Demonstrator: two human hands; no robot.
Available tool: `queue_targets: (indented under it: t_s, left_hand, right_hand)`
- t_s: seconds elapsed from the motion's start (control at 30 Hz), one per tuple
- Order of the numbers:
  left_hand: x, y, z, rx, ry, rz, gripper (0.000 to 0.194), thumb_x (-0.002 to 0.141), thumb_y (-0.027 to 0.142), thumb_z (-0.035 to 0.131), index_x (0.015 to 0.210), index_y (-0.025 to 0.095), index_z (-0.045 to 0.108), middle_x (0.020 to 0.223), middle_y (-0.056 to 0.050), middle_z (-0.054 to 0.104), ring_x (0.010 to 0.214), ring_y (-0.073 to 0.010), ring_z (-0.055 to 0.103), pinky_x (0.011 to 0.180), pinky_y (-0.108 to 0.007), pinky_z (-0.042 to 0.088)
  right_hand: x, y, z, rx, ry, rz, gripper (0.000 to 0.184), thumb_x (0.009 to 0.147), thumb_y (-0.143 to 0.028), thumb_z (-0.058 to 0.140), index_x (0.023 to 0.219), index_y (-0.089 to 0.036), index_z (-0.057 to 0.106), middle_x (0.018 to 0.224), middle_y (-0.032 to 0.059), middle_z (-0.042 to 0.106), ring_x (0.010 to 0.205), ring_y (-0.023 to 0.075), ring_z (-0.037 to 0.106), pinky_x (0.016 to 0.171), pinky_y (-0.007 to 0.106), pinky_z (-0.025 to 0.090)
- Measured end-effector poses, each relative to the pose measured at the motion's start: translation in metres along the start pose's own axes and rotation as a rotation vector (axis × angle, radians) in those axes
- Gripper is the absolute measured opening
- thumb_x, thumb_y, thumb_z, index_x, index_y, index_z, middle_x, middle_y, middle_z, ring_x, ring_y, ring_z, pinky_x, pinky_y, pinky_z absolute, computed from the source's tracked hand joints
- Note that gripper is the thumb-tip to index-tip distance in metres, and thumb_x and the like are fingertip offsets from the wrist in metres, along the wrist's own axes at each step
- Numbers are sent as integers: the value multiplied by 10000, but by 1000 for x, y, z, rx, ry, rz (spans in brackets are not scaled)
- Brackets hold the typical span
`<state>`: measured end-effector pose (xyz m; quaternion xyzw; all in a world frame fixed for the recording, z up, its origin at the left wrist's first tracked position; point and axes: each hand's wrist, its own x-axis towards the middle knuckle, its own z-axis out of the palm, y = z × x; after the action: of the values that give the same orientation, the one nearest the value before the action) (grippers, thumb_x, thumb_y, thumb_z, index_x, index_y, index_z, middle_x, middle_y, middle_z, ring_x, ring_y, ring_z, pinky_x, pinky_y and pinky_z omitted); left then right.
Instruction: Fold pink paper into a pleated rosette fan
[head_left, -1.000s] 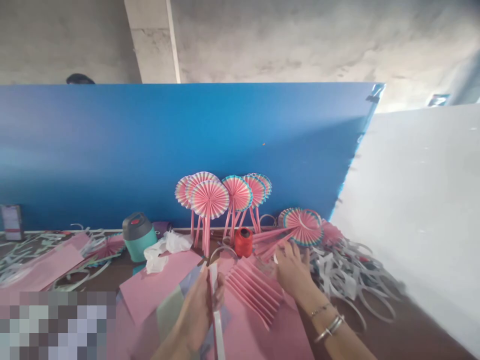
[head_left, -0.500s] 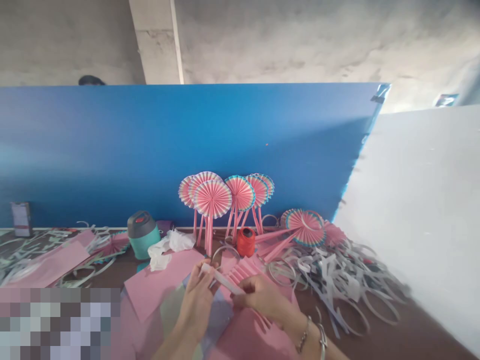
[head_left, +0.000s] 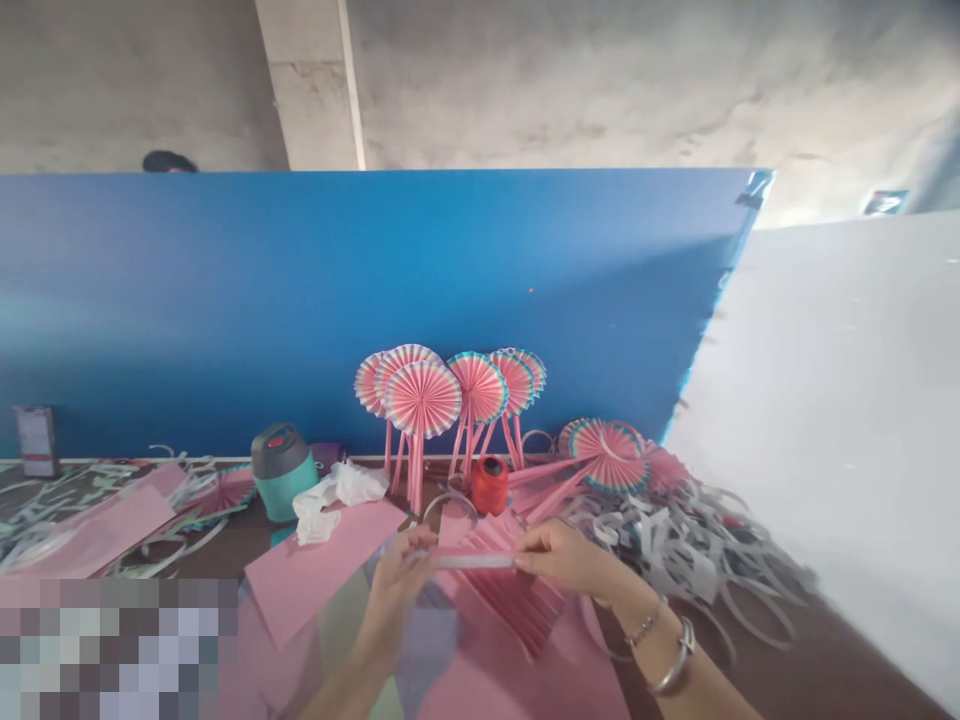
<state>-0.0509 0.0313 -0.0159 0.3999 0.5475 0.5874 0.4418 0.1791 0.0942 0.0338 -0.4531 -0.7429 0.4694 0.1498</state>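
My left hand [head_left: 396, 590] and my right hand [head_left: 564, 560] each pinch one end of a thin white paper strip [head_left: 472, 561], stretched level between them. Under the strip lies a pleated pink paper sheet [head_left: 517, 590] on flat pink sheets [head_left: 315, 570]. Several finished pink round fans on sticks [head_left: 424, 400] lean against the blue board [head_left: 300, 300] behind. A red thread spool [head_left: 489, 484] stands just beyond my hands.
A teal lidded jar [head_left: 279, 470] and crumpled white plastic [head_left: 334, 492] sit at the left. A heap of white paper strips and rings [head_left: 690, 550] lies at the right by a white board [head_left: 847, 420]. More pink sheets and scraps [head_left: 97, 520] cover the far left.
My right hand came back from the fans at the right and took the strip's free end. The strip, upright a second ago, now lies level between both hands.
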Motion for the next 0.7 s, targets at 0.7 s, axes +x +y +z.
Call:
queue_targets:
  t_s: [0.7]
  left_hand:
    - [-13,21,2,519,-606,-79,303,761,329,545,630,104,698,620,-59,645,556,-100,515,521,-183,349]
  right_hand:
    - [-18,-20,-10,-253,-109,-90,239,747,-262,523,709,-132,719,592,9,562,561,70,438,559,176,306]
